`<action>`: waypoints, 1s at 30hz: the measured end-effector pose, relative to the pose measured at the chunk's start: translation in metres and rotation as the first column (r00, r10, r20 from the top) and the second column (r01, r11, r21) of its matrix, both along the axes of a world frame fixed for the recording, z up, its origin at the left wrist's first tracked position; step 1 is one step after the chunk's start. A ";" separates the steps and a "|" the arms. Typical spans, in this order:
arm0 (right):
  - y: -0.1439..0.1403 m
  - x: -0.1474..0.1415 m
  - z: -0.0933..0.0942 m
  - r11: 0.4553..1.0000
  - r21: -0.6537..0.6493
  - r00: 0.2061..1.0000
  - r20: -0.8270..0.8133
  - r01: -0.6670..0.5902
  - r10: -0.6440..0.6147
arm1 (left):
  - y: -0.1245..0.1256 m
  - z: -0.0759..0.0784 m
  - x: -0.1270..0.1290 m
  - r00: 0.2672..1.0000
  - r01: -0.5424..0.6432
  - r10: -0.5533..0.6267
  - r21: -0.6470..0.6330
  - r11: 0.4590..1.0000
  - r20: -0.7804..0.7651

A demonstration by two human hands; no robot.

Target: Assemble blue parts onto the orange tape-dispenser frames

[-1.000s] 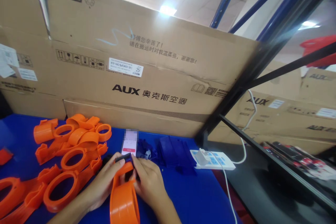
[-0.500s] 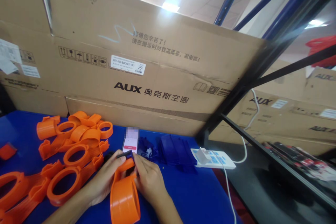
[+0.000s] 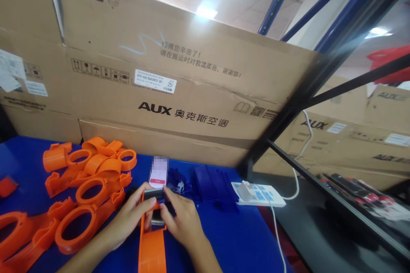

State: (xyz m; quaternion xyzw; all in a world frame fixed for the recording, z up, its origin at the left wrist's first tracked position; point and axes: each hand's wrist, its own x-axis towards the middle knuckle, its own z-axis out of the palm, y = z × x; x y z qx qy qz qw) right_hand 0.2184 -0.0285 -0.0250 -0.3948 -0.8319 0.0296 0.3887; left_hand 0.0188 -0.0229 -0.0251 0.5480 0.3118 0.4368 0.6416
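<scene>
1. Far left, the pile of orange ring clamps [image 3: 86, 179] lies heaped on the blue table [image 3: 230, 239], around nine to ten o'clock of the hands. None of those rings shows a black piece on it, so by my judgement most of the batch is yet to be handled.

2. Left hand [image 3: 130, 217] now: fingers curled, thumb pressing onto the small black part [image 3: 153, 194] at the top end of the orange clamp [image 3: 152, 243]. It grips that end from the nine o'clock side.

3. Centre: the orange clamp runs from the bottom edge of the view up to twelve o'clock, lying between both hands, its far end capped by the black part. The fit looks in progress, not finished; whether the part is seated I cannot tell.

4. Right hand [image 3: 182, 222]: closed around the same end from three o'clock, fingertips pinching the black part against the orange body.

5. Just beyond the fingertips, at twelve o'clock, a phone [image 3: 158, 175] leans with its screen lit.

6. Further right, dark blue plastic parts [image 3: 211, 185], then a white power strip [image 3: 258, 194] near the table's edge.
</scene>
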 end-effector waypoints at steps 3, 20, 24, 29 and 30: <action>0.000 -0.002 0.000 0.999 0.042 0.999 0.043 0.014 -0.015 | 0.000 -0.001 0.000 1.000 0.011 -0.011 0.041 0.999 0.009; 0.009 0.030 0.025 0.852 -0.113 0.748 -0.430 0.512 -0.506 | 0.003 0.006 -0.002 0.945 0.101 -0.031 -0.200 0.975 0.325; 0.016 0.043 0.020 0.818 -0.183 0.757 -0.310 0.546 -0.575 | 0.001 0.010 -0.002 0.944 0.060 0.032 -0.268 0.961 0.327; 0.017 0.041 0.014 0.845 -0.175 0.853 -0.044 0.506 -0.520 | -0.002 0.009 -0.003 0.941 0.074 0.046 -0.337 0.939 0.336; 0.018 0.041 0.013 0.852 -0.169 0.862 -0.026 0.495 -0.506 | -0.002 0.008 -0.002 0.942 0.074 0.046 -0.342 0.937 0.332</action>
